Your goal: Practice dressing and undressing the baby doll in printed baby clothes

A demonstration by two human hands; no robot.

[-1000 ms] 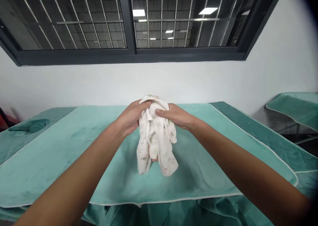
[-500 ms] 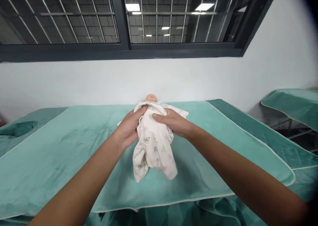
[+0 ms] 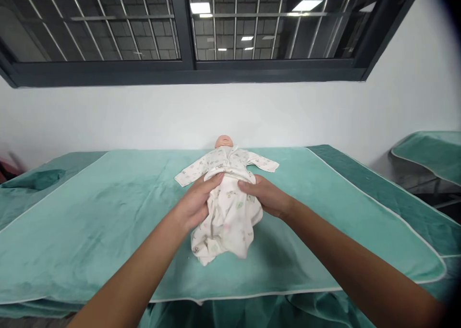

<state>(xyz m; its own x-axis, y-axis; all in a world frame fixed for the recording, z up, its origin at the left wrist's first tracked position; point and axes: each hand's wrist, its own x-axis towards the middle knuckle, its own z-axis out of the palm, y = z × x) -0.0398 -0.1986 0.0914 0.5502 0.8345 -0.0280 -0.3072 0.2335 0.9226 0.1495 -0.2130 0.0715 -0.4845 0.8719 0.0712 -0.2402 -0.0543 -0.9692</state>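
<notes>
A baby doll [image 3: 224,141] lies on its back on the green cover, head toward the wall. It wears a white printed baby top [image 3: 225,156] with both sleeves spread out. White printed baby pants [image 3: 232,217] are between my hands, with their waist at the hem of the top and the legs bunched toward me. My left hand [image 3: 196,200] grips the left side of the waistband, thumb on top. On the opposite side my right hand [image 3: 270,194] pinches the waistband in the same way. The fabric hides the doll's lower body.
The bed is spread with a light green velvety cover [image 3: 118,212] edged in white piping, over a darker green sheet [image 3: 378,193]. Behind it rise a white wall [image 3: 144,116] and a dark-framed window [image 3: 187,68] with bars. Another green-covered surface [image 3: 432,152] stands at the right.
The pants have come down toward me, so the doll's top and both sleeves now show. Both hands have lowered slightly and keep hold of the waistband. The pant legs are more bunched.
</notes>
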